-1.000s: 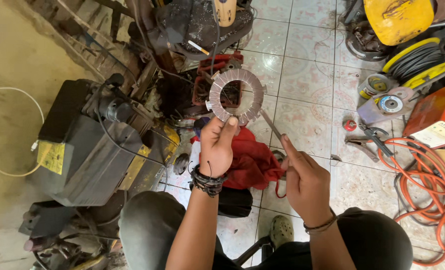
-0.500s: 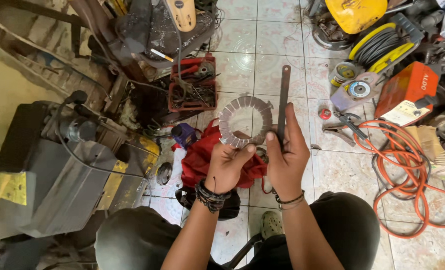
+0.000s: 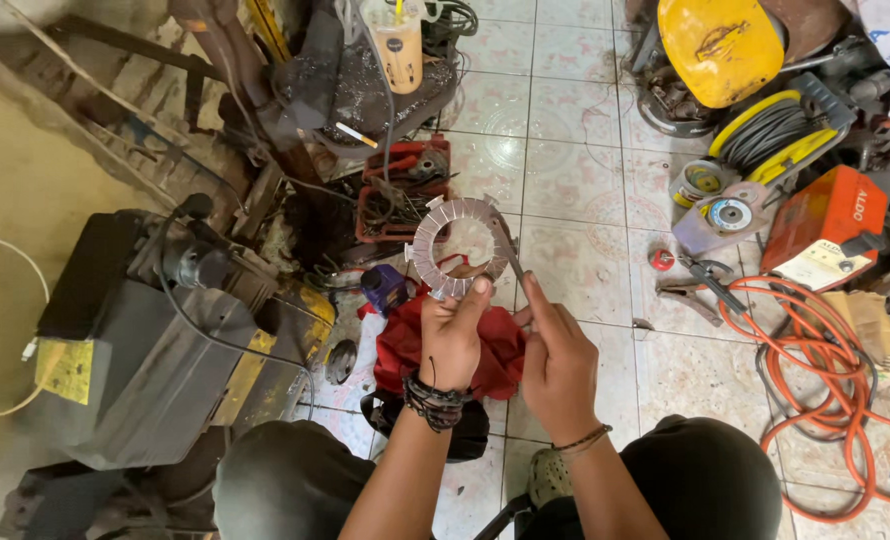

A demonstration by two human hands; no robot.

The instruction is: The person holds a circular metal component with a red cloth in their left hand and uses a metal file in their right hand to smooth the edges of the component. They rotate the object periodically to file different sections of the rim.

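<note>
Left hand grip: we note the left hand (image 3: 452,335) pinching the lower edge of a flat metal ring (image 3: 462,246), thumb and fingers clamped on it.
Ring: grey, slotted into segments around its rim, held upright in front of the person, above a red cloth (image 3: 445,340) on the floor.
Right hand grip: the right hand (image 3: 557,360) is closed around a thin dark metal strip (image 3: 510,262); forefinger lies along it.
Strip position: its far end reaches up to the ring's right edge; we cannot tell whether it touches.
Below hands: the person's dark-clad knees, a green shoe (image 3: 548,474) between them.
Left of hands: a grey boxy machine (image 3: 155,340) with a yellow patch.
Behind ring: a red tool tray (image 3: 405,185) of small parts, a plastic drink cup (image 3: 399,45) further back.
Right side: an orange hose (image 3: 825,370) coiled on the tile floor (image 3: 585,170), an orange box (image 3: 827,225), a yellow cable reel (image 3: 780,125).
</note>
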